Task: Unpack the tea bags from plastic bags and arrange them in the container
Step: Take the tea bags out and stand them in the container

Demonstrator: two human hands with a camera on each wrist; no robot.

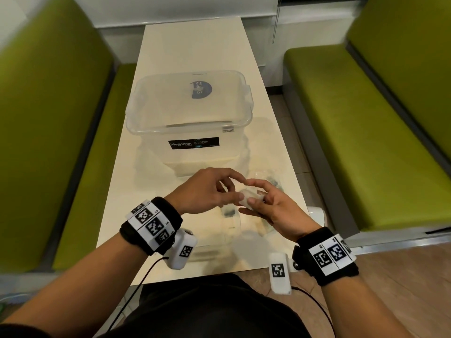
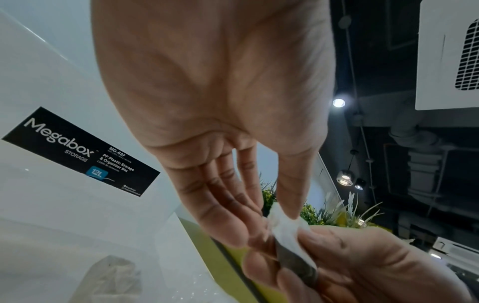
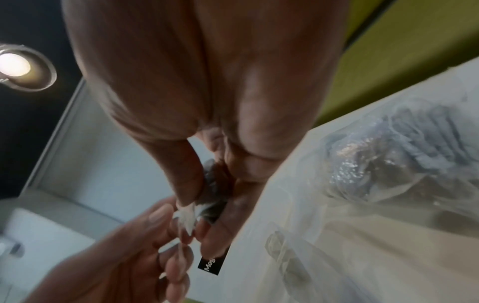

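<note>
Both hands, left hand [image 1: 207, 189] and right hand [image 1: 271, 208], pinch one tea bag [image 1: 249, 200]; container [image 1: 189, 106] looks lidded, bagged ones [image 3: 388, 164] left.

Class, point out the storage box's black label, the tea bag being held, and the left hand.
black label [image 1: 193, 142], head view, label's middle.
tea bag [image 2: 287, 227], left wrist view, white upper part.
left hand [image 1: 207, 191], head view, back of hand.

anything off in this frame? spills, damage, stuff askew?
One oddity: the container has its lid on, though tea bags must go inside. Otherwise no spill or damage shows. Both hands, left hand and right hand, pinch one small packet; another plastic bag lies on the table.
</note>
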